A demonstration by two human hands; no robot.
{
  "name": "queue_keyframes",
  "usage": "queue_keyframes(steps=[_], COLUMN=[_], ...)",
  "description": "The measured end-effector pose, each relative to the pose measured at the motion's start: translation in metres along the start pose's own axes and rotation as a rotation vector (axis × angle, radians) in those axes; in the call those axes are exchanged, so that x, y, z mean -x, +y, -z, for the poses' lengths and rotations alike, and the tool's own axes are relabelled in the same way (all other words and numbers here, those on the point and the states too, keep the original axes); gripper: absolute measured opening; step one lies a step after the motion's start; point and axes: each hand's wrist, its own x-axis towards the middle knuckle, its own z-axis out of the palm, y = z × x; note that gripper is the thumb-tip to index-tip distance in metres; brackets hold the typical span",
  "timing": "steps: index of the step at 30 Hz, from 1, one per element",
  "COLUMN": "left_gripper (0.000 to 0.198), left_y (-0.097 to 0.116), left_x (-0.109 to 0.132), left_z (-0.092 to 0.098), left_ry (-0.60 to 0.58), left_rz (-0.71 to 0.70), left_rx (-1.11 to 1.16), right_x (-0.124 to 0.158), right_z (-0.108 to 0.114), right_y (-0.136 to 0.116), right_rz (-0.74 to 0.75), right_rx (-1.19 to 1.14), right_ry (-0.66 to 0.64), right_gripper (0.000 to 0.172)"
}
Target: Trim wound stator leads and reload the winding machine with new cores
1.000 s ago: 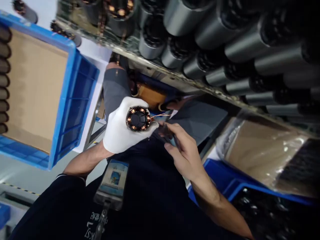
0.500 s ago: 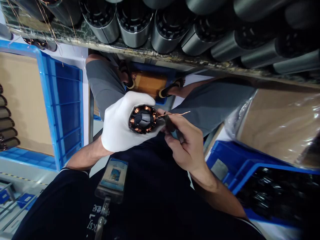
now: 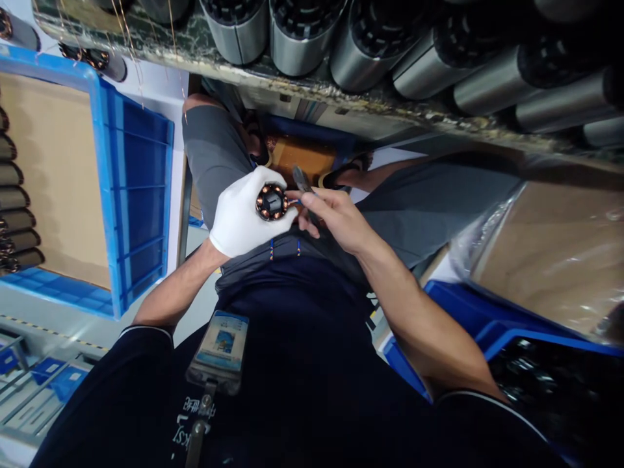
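My left hand (image 3: 246, 211), in a white glove, is wrapped round a motor stator (image 3: 272, 202). The stator's round end faces up at me, with copper coils ringed about a dark core. My bare right hand (image 3: 336, 218) is closed on a small dark metal hand tool (image 3: 303, 180), whose exact kind is partly hidden by the fingers. One end of this tool sticks out above the thumb, pointing away from me. The right fingertips reach the stator's right side, where a short bit of wire seems to show.
Several metal stator cores (image 3: 298, 42) line the worn bench edge (image 3: 273, 81) ahead, with loose copper wires hanging at its left. A blue crate (image 3: 104, 195) with wound stators is on the left. At right are a plastic-wrapped carton (image 3: 550, 253) and a blue bin (image 3: 511, 335) of dark parts.
Both hands have moved away from my body, taking the stator along. The tool in my right hand has turned, its end now pointing up, and the long copper wire end no longer shows.
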Motion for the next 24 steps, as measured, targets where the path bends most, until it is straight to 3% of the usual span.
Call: queue_keyframes(steps=[3, 5, 7, 9, 10, 11, 14, 16, 21, 24], left_gripper=[0.035, 0.04, 0.058, 0.076, 0.078, 0.075, 0.065, 0.06, 0.042, 0.033], left_y=[0.004, 0.009, 0.01, 0.008, 0.007, 0.007, 0.014, 0.025, 0.047, 0.051], left_x=[0.002, 0.004, 0.007, 0.01, 0.012, 0.013, 0.011, 0.006, -0.009, -0.013], left_z=[-0.001, 0.003, 0.012, 0.02, 0.023, 0.024, 0.017, 0.009, 0.005, 0.014], left_ry=[-0.029, -0.064, -0.021, 0.049, 0.024, -0.073, -0.584, -0.745, -0.559, -0.541], left_rz=[-0.276, -0.339, -0.291, -0.146, -0.061, 0.036, 0.274, 0.355, 0.301, 0.248], left_rx=[0.07, 0.077, 0.077, 0.17, 0.284, 0.436, 0.944, 1.122, 1.008, 0.88], right_x=[-0.003, 0.002, 0.012, 0.023, 0.029, 0.034, 0.046, 0.052, 0.08, 0.1], right_z=[-0.006, -0.008, -0.004, 0.001, 0.003, 0.004, 0.002, 0.0, 0.015, 0.027], right_y=[-0.007, -0.015, -0.021, -0.025, -0.027, -0.028, -0.033, -0.04, -0.068, -0.081], right_rz=[-0.114, -0.125, -0.058, 0.061, 0.126, 0.195, 0.435, 0.556, 0.616, 0.572], right_rx=[-0.248, -0.289, -0.262, -0.171, -0.114, -0.06, 0.079, 0.201, 0.7, 0.934], right_ry=[-0.179, -0.214, -0.144, -0.021, 0.022, 0.05, 0.034, 0.03, 0.056, 0.003], right_gripper=[0.061, 0.055, 0.051, 0.058, 0.061, 0.061, 0.053, 0.051, 0.054, 0.069])
